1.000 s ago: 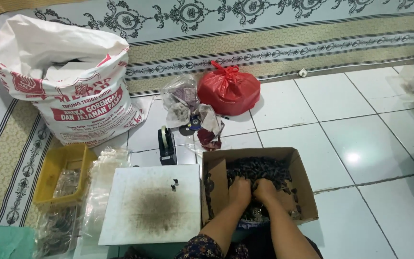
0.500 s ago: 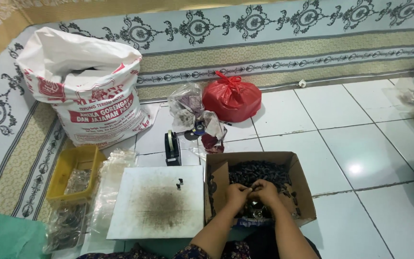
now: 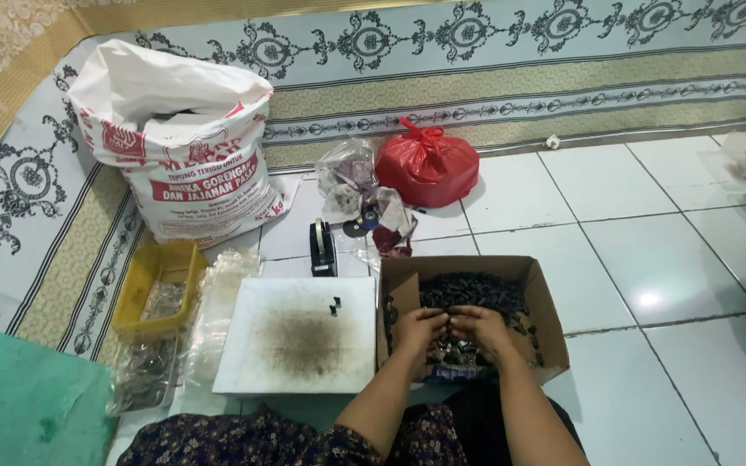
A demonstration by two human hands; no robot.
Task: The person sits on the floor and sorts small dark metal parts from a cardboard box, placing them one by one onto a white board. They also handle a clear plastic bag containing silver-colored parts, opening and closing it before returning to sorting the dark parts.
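Both my hands are down inside the open brown cardboard box (image 3: 541, 311), which sits on the white tiled floor (image 3: 649, 242) just right of the stained white square board (image 3: 300, 332). My left hand (image 3: 420, 332) and right hand (image 3: 477, 328) are cupped close together, fingertips nearly meeting, over the heap of small dark metal pieces (image 3: 472, 289) that fills the box. I judge that I am gathering or sorting a small batch out of the heap. The fingers of both hands are curled inward around some pieces, but I cannot tell whether either grip has truly closed on them or only rakes through them.

Two tiny dark pieces (image 3: 335, 304) lie near the board's far right corner, close to the box wall. A black tape dispenser (image 3: 323, 248) stands just beyond the board's far edge. A yellow plastic tray (image 3: 144, 289) and clear plastic bags (image 3: 222, 298) lie off the board's left edge.

The next move, as I see it, calls for lifting the pieces clear of the box's left wall without spilling them and carrying them over the board.
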